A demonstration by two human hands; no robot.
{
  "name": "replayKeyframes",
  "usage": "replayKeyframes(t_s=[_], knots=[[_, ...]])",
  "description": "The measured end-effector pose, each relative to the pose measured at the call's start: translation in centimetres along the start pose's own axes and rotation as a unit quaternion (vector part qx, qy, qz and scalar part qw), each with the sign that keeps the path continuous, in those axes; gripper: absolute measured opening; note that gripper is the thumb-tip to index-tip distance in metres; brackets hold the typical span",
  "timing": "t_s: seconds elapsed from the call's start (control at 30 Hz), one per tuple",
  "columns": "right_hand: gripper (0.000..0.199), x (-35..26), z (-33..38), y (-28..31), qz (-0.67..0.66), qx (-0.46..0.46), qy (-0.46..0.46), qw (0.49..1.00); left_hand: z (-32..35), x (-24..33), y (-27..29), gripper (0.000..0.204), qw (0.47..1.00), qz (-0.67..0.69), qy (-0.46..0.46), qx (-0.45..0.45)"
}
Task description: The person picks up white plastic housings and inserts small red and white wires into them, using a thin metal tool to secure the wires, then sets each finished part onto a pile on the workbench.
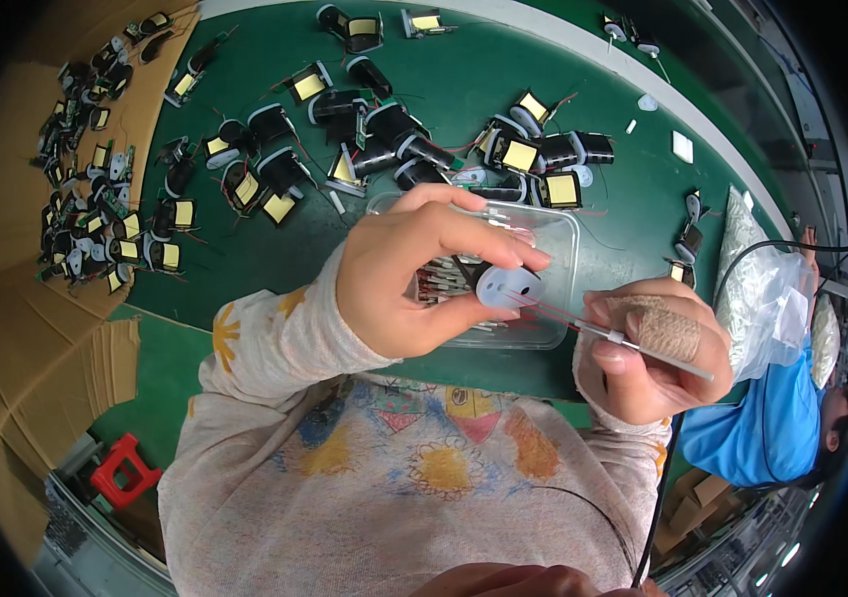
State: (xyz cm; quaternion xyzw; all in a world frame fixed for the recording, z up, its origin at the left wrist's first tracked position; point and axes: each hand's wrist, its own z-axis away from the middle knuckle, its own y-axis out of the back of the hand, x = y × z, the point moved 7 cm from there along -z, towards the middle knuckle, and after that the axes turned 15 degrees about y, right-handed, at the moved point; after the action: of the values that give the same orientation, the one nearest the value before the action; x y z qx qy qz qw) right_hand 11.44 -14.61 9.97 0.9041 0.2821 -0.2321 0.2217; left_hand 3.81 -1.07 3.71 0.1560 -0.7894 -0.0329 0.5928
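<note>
Gripping a pale disc (493, 290) between thumb and fingertips, the left hand (394, 269) holds it above a clear tray (571, 234). I see a black body behind the disc; the fingers hide its full shape. I find the right hand (662, 348) closed around a thin grey rod (680, 364), one end directed at the disc. A tan wrap (669, 333) covers one of its fingers. Red wires (551, 307) run from the disc toward the rod; whether they enter it, I cannot tell from my view.

Beneath the left hand I note small parts (434, 284) in the tray, partly hidden. Beyond, on the green table (255, 60), black units (391, 124) with yellow pads lie scattered, several touching. At left, I record a dense heap of similar units on cardboard (6, 398). At right, I log a white block (682, 147), a bag (742, 249) of pale contents and a person in a blue top (752, 423). Lower left shows a red stool (125, 471).
</note>
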Motion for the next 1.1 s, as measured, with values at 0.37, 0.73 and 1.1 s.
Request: replayKeyframes(t_s=[0.37, 0.73, 1.1], knots=[[0.030, -1.9, -0.6, -1.3, 0.109, -0.111, 0.072, 0.985, 0.2, 0.1, 0.5, 0.045, 0.995, -0.081, -0.030, 0.043], [0.036, -2.1, -0.3, -1.5, 0.120, -0.125, 0.069, 0.983, 0.0, 1.0, 0.5, 0.042, 0.982, -0.161, -0.054, 0.078], [0.043, -2.8, 0.2, -1.8, 0.162, -0.143, 0.145, 0.966, 0.2, 0.4, 0.6, 0.047, 0.989, -0.129, -0.031, 0.068]])
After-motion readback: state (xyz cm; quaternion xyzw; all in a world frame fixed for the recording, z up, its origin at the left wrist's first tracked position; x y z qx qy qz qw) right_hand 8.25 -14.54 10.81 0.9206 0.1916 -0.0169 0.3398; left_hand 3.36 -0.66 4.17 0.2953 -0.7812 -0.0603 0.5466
